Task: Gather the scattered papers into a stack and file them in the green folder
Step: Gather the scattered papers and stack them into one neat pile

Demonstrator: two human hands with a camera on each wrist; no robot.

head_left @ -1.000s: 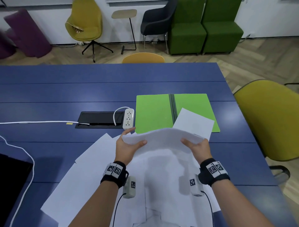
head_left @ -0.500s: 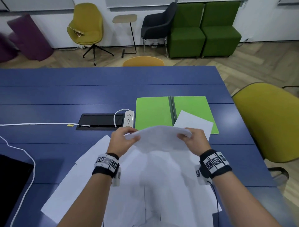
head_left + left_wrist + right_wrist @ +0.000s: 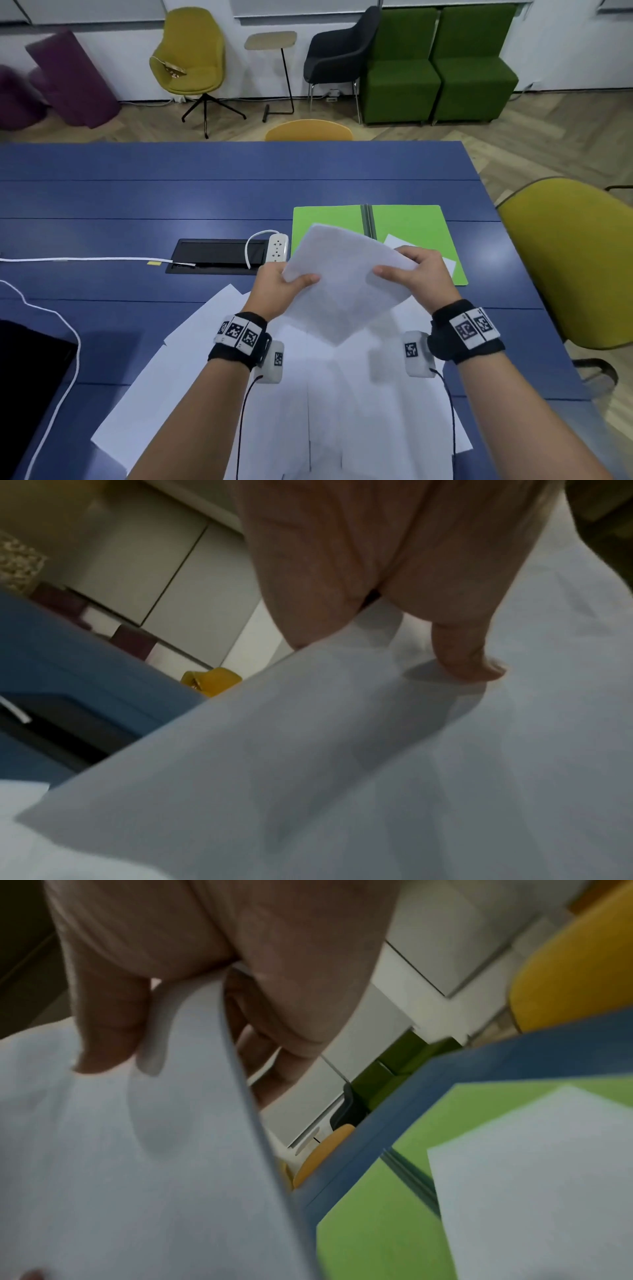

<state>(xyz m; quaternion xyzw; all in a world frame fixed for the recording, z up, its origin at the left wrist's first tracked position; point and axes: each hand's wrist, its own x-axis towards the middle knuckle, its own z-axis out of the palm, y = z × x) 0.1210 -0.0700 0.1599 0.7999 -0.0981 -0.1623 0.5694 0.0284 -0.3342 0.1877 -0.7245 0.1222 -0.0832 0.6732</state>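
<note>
A white paper sheet (image 3: pixel 342 284) is held up above the blue table, turned so one corner points toward me. My left hand (image 3: pixel 281 287) pinches its left edge, thumb on top (image 3: pixel 472 666). My right hand (image 3: pixel 416 274) grips its right edge, thumb on top and fingers underneath (image 3: pixel 113 1031). The green folder (image 3: pixel 411 226) lies open and flat behind the hands, with one white sheet (image 3: pixel 448 263) lying across its right half (image 3: pixel 534 1164). Several more white papers (image 3: pixel 342 411) lie scattered and overlapping on the table below my wrists.
A white power strip (image 3: pixel 278 247) and a black cable hatch (image 3: pixel 219 255) sit left of the folder. White cables (image 3: pixel 85 259) run across the left of the table. A dark object (image 3: pixel 27 377) lies at the near left edge. A yellow chair (image 3: pixel 575 260) stands close on the right.
Both hands have lifted the sheet and turned it from a flat, drooping hold into a diamond tilted up toward the folder. The hands have moved closer together and slightly forward.
</note>
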